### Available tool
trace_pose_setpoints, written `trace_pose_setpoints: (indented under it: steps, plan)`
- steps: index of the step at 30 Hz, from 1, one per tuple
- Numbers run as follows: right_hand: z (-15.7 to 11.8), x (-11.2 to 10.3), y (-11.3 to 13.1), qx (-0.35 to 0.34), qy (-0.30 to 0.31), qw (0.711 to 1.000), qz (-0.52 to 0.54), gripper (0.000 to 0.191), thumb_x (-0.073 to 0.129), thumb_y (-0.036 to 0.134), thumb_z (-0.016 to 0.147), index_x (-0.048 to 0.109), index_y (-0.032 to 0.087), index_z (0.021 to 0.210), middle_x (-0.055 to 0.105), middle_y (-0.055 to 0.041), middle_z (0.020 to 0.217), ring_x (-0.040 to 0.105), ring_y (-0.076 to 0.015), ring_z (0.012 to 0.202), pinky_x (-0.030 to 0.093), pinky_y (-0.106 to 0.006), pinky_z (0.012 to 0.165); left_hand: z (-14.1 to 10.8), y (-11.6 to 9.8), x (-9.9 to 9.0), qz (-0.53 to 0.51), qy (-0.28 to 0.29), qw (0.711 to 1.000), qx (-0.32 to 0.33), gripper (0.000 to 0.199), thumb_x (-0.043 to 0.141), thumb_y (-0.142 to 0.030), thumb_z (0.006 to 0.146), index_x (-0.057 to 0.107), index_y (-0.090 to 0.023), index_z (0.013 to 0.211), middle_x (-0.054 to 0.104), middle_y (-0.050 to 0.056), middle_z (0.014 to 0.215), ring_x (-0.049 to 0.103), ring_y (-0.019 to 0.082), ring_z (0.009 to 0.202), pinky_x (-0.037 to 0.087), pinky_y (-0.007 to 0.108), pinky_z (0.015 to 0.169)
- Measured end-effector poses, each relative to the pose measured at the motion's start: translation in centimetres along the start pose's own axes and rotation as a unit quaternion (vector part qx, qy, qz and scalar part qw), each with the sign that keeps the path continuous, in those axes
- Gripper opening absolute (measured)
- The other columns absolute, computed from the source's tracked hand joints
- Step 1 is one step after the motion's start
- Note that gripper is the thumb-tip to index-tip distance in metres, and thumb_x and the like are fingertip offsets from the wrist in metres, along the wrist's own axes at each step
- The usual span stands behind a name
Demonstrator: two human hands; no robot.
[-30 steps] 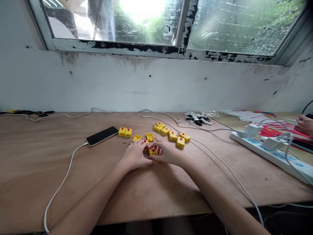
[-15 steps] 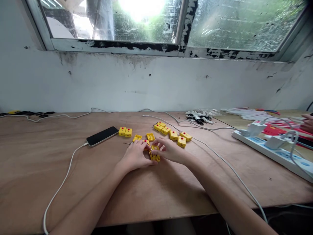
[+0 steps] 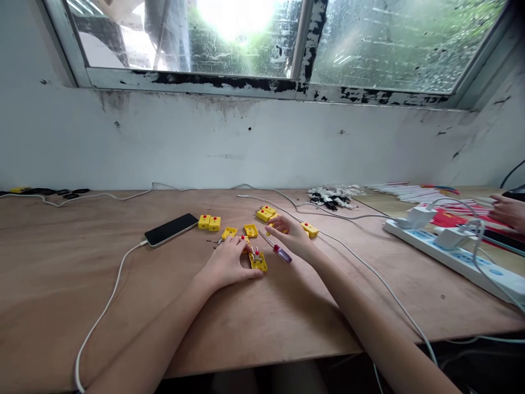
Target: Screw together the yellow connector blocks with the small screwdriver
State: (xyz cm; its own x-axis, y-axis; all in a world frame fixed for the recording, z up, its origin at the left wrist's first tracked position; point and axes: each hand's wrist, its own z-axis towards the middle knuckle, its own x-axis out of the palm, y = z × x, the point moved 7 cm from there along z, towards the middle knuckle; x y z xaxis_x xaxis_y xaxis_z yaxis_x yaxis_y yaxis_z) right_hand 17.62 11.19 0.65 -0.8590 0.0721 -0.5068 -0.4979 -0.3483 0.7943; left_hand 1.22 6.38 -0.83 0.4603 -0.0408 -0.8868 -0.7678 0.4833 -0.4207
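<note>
Plug (image 3: 258, 262), opened, lies on the wooden table (image 3: 241, 323) just beside the left hand (image 3: 227, 262), whose thumb and fingers are spread wide. The right hand (image 3: 293, 238) has bent fingers; whether they hold anything, I cannot tell. Behind rise a stained white wall (image 3: 184, 137) and a window (image 3: 381, 49) with peeling frame (image 3: 225, 83).

A yellow connector shell (image 3: 258, 264) lay open among others of its colour.
It sat hollow side up, bright metal parts and a red spot showing at its far end; beyond it lay an upturned half shell (image 3: 250, 231), and farther left two closed connectors (image 3: 214, 224) side by side.
</note>
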Motion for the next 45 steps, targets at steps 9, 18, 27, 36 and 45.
trace_pose_setpoints:
  steps: [9, 18, 27, 36, 45]
  plan:
    - [2.2, 1.2, -2.7, -0.001, -0.023, 0.994, -0.111, 0.031, 0.054, 0.004, 0.074, 0.057, 0.016, 0.103, 0.063, -0.0117, 0.11, 0.061, -0.0219, 0.103, 0.049, -0.038, 0.086, 0.1, 0.0, 0.1, 0.0, -0.006, 1.0, 0.009, 0.045, 0.068, -0.057, 0.067, 0.06, -0.022, 0.093, 0.06, 0.008, 0.115, 0.047, 0.034, 0.118, 0.041, 0.045, 0.098]
    - [-1.0, 4.6, 1.9, -0.095, 0.078, 0.986, -0.112, 0.03, 0.05, 0.011, 0.081, 0.065, 0.018, 0.106, 0.067, -0.0091, 0.107, 0.064, -0.0198, 0.094, 0.05, -0.033, 0.083, -0.5, -1.1, -0.7, 0.025, -0.005, 0.999, 0.025, 0.03, 0.067, -0.044, 0.074, 0.062, -0.022, 0.093, 0.064, 0.006, 0.109, 0.058, 0.027, 0.103, 0.047, 0.038, 0.088]
    - [-2.0, 3.8, 2.3, -0.043, 0.182, 0.978, -0.09, 0.023, 0.061, 0.027, 0.079, 0.068, 0.016, 0.099, 0.067, -0.0051, 0.085, 0.06, -0.0152, 0.075, 0.047, -0.026, 0.065, -0.3, -0.8, -0.6, 0.002, 0.005, 1.0, 0.024, 0.045, 0.068, -0.052, 0.071, 0.063, -0.022, 0.105, 0.062, 0.006, 0.115, 0.056, 0.029, 0.107, 0.045, 0.039, 0.092]
    - [-1.8, 3.2, 1.2, -0.007, 0.163, 0.967, -0.198, 0.011, 0.058, 0.019, 0.077, 0.066, 0.017, 0.085, 0.067, -0.0025, 0.077, 0.058, -0.0136, 0.066, 0.041, -0.024, 0.056, -0.4, -0.7, -1.3, -0.038, -0.009, 0.999, 0.011, 0.019, 0.056, -0.029, 0.077, 0.066, -0.023, 0.091, 0.069, 0.001, 0.092, 0.062, 0.02, 0.084, 0.047, 0.028, 0.07]
    - [-2.3, 3.1, 2.8, -0.085, 0.114, 0.973, -0.179, 0.028, 0.061, 0.023, 0.078, 0.066, 0.017, 0.105, 0.063, -0.0076, 0.101, 0.058, -0.0185, 0.093, 0.045, -0.03, 0.082, -0.2, 0.5, -2.2, -0.051, -0.049, 0.997, -0.019, 0.029, 0.063, -0.038, 0.074, 0.065, -0.026, 0.1, 0.068, 0.0, 0.102, 0.062, 0.021, 0.092, 0.048, 0.03, 0.077]
